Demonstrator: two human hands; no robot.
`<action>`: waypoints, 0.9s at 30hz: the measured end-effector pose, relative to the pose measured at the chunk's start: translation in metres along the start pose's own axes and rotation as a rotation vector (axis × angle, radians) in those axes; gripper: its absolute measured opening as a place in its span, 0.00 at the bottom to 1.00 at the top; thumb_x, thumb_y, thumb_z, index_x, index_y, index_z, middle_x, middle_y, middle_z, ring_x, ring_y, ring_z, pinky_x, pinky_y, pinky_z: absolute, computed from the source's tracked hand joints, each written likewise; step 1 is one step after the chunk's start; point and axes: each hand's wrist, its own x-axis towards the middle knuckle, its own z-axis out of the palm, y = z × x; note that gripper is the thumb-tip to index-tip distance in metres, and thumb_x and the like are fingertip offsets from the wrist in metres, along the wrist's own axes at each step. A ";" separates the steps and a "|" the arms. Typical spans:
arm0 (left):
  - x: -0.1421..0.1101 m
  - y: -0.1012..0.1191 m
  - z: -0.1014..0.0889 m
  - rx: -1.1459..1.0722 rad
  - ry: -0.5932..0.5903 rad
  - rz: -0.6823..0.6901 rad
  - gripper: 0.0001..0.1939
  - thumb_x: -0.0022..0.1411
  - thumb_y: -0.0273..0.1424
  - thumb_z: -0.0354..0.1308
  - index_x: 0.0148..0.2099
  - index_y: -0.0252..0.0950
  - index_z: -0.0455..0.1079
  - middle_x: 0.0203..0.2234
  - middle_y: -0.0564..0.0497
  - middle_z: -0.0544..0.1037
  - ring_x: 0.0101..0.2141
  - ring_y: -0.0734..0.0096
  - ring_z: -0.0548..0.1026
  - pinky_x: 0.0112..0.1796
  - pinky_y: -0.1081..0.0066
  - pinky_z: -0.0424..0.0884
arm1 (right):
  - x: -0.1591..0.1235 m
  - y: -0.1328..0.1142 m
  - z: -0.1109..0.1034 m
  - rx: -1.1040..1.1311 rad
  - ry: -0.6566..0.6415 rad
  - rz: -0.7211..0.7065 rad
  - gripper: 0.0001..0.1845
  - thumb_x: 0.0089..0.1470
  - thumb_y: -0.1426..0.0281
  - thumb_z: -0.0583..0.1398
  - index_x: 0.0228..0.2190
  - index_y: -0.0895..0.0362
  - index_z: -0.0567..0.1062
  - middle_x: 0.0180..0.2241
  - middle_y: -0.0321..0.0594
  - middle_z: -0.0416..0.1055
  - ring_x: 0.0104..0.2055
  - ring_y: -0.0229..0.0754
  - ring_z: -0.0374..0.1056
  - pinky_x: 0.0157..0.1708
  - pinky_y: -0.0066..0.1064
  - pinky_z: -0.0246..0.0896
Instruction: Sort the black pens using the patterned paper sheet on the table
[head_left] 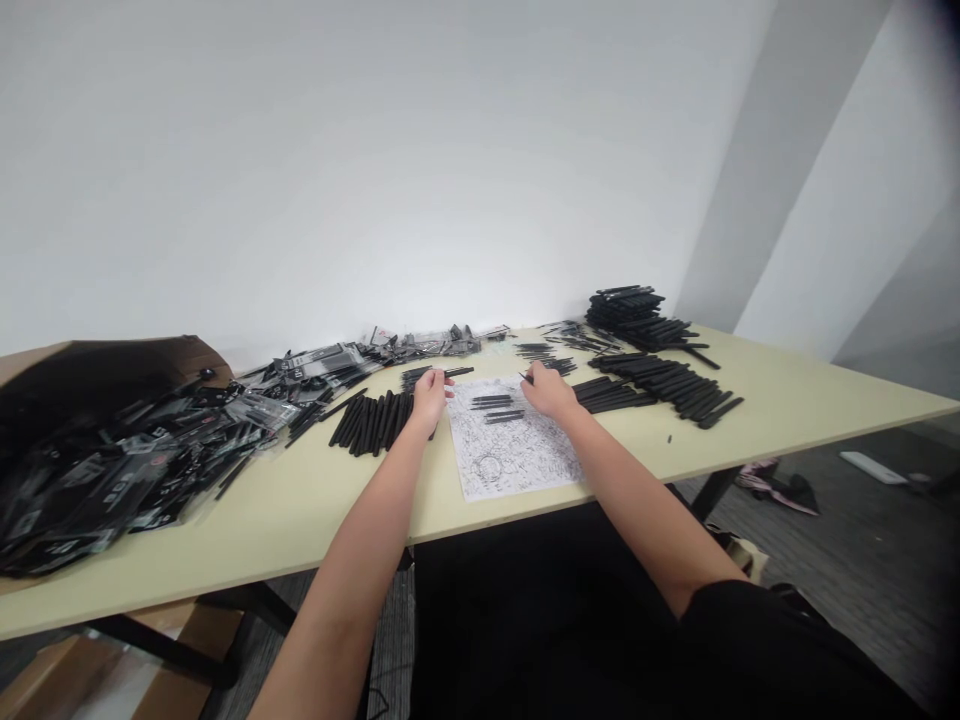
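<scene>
My left hand [430,398] is over the left edge of a scribble-covered white sheet [517,465], its fingers curled together. A black stick shows just beyond its fingertips; whether the hand grips it I cannot tell. Above the sheet's right side, my right hand [551,390] pinches a slim black pen [527,378], mostly hidden by the fingers. Between the hands, several thin black pens [492,402] lie in two small groups on the sheet. A row of thicker black pens [371,422] is beside my left forearm. Right of my right hand lie more black pens [611,395].
Clear-and-black plastic packets [135,480] spill from a cardboard box [202,355] at the left. More packets [322,365] run along the wall. A tall stack of black pens [626,308] stands at the back right of the pale yellow table [810,400]. Thin black sticks [544,352] lie behind the sheet.
</scene>
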 end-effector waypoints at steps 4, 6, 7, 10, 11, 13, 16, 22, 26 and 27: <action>0.000 0.000 0.000 0.011 -0.005 -0.003 0.11 0.68 0.34 0.46 0.37 0.35 0.65 0.31 0.50 0.75 0.20 0.82 0.69 0.21 0.79 0.60 | -0.004 -0.002 -0.002 0.007 0.021 -0.065 0.16 0.58 0.65 0.52 0.47 0.54 0.68 0.42 0.49 0.73 0.43 0.52 0.70 0.36 0.35 0.59; 0.000 0.000 0.000 0.017 -0.006 -0.004 0.11 0.68 0.34 0.46 0.37 0.34 0.65 0.32 0.51 0.75 0.20 0.81 0.69 0.21 0.80 0.59 | -0.004 -0.002 -0.002 0.015 0.024 -0.112 0.16 0.60 0.65 0.51 0.48 0.52 0.68 0.40 0.47 0.74 0.41 0.50 0.70 0.34 0.33 0.58; 0.000 0.000 0.000 0.019 -0.007 -0.004 0.11 0.68 0.35 0.47 0.38 0.34 0.65 0.32 0.51 0.75 0.21 0.81 0.70 0.21 0.80 0.59 | -0.004 -0.002 -0.001 0.022 0.028 -0.141 0.16 0.61 0.64 0.51 0.48 0.50 0.68 0.39 0.45 0.75 0.41 0.49 0.70 0.34 0.33 0.58; -0.001 0.001 0.000 0.026 -0.012 -0.004 0.10 0.68 0.35 0.48 0.39 0.34 0.65 0.32 0.50 0.75 0.21 0.81 0.70 0.21 0.80 0.59 | -0.003 0.000 0.002 0.062 0.070 -0.260 0.15 0.62 0.61 0.50 0.49 0.47 0.69 0.40 0.40 0.75 0.41 0.46 0.70 0.34 0.30 0.57; -0.001 0.001 0.000 0.029 -0.015 -0.004 0.10 0.68 0.35 0.48 0.39 0.34 0.65 0.32 0.50 0.75 0.21 0.81 0.70 0.20 0.80 0.59 | -0.002 0.001 0.003 0.078 0.091 -0.304 0.15 0.62 0.61 0.51 0.48 0.46 0.70 0.41 0.39 0.76 0.41 0.45 0.70 0.34 0.30 0.57; -0.001 0.001 0.001 0.037 -0.018 -0.002 0.10 0.68 0.34 0.47 0.38 0.34 0.65 0.33 0.50 0.75 0.21 0.81 0.70 0.20 0.80 0.58 | -0.001 0.002 0.005 0.114 0.127 -0.381 0.14 0.62 0.60 0.52 0.46 0.46 0.72 0.41 0.37 0.76 0.41 0.45 0.70 0.34 0.29 0.57; -0.001 0.001 0.001 0.048 -0.023 0.006 0.11 0.67 0.35 0.47 0.37 0.34 0.66 0.33 0.49 0.76 0.21 0.80 0.70 0.21 0.80 0.59 | 0.000 0.002 0.006 0.174 0.154 -0.467 0.13 0.61 0.59 0.53 0.43 0.48 0.73 0.40 0.36 0.76 0.40 0.44 0.70 0.33 0.29 0.56; 0.000 -0.002 0.001 0.071 -0.036 0.037 0.11 0.66 0.36 0.48 0.38 0.34 0.67 0.32 0.49 0.76 0.21 0.79 0.71 0.21 0.79 0.60 | 0.001 0.002 0.009 0.237 0.178 -0.551 0.11 0.61 0.61 0.55 0.40 0.49 0.75 0.41 0.35 0.77 0.41 0.43 0.71 0.35 0.28 0.57; 0.001 -0.004 0.001 0.097 -0.060 0.073 0.12 0.66 0.36 0.48 0.37 0.34 0.67 0.32 0.49 0.77 0.22 0.78 0.71 0.22 0.78 0.62 | 0.002 0.002 0.010 0.259 0.185 -0.594 0.11 0.61 0.61 0.55 0.40 0.50 0.76 0.41 0.36 0.77 0.42 0.42 0.71 0.37 0.29 0.59; 0.001 -0.004 0.001 0.104 -0.068 0.085 0.12 0.66 0.36 0.48 0.37 0.34 0.67 0.31 0.49 0.77 0.22 0.78 0.71 0.23 0.78 0.63 | 0.002 0.002 0.010 0.261 0.185 -0.603 0.11 0.61 0.61 0.55 0.40 0.50 0.76 0.41 0.36 0.77 0.42 0.42 0.71 0.38 0.29 0.59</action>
